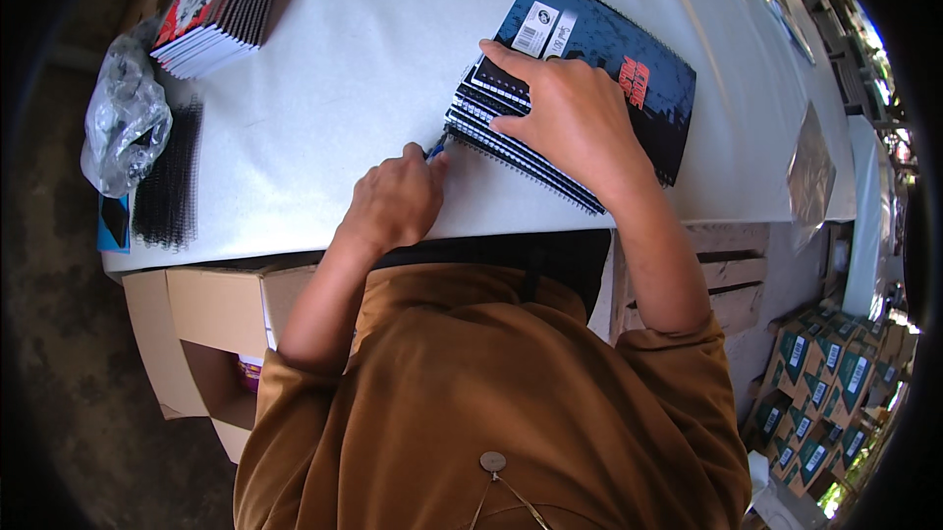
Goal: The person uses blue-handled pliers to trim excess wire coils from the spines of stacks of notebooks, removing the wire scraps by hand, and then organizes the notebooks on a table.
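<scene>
A fanned stack of spiral notebooks lies on the table in front of me, slightly right of centre. Its top cover is dark blue with orange lettering and a white label. My right hand rests on the stack, forefinger stretched to the top notebook's left edge and thumb spread apart over those below; its other fingers are partly hidden. Beside the stack's lower left corner, my left hand is closed around a small blue-handled tool. The tool's tip meets the spiral ends, and most of it is hidden in the fist.
On the table's left stand a row of red-covered spiral notebooks, a crumpled clear plastic bag and black binding coils. An open cardboard box sits below the table edge. Clear plastic lies right; stacked patterned cartons stand lower right.
</scene>
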Demonstrator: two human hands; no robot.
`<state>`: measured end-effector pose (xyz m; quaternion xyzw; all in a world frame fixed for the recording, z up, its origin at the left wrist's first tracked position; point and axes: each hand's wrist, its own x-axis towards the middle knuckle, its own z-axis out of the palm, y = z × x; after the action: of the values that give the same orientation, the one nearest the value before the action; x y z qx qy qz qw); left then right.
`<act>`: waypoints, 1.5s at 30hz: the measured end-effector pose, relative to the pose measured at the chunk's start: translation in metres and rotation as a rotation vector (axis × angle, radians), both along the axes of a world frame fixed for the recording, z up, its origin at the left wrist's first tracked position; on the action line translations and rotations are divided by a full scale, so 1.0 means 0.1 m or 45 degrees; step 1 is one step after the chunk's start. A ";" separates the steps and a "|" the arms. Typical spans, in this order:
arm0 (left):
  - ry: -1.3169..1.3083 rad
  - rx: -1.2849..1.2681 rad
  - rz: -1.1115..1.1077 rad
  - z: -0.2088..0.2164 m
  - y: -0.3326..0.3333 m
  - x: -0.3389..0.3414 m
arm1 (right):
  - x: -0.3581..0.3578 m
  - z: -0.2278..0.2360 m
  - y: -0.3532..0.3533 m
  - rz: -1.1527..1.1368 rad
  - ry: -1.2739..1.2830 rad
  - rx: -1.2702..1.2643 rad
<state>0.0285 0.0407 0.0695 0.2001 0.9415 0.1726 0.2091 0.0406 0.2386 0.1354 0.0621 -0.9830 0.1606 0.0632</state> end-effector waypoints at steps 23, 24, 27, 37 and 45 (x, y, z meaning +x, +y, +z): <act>-0.525 -0.071 -0.275 0.22 -0.11 -0.30 | 0.03 0.03 0.00 -0.028 0.014 -0.021; -0.840 0.170 -0.129 0.28 -0.24 -0.40 | 0.03 0.03 0.01 -0.043 0.014 -0.049; -0.824 0.383 0.038 0.17 -0.62 -0.47 | 0.02 0.04 0.03 -0.059 0.069 -0.224; -1.206 2.631 0.976 0.18 -0.52 0.08 | -0.08 -0.40 -1.62 0.290 0.516 -1.492; -0.997 3.333 1.407 -0.25 -1.31 -0.17 | -0.15 -0.40 -1.96 0.738 0.449 -1.387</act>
<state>0.0116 -0.0900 0.0448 -0.1927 -0.0419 0.9800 0.0278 0.0259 0.0423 0.0954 0.3098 -0.6787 0.6349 0.2006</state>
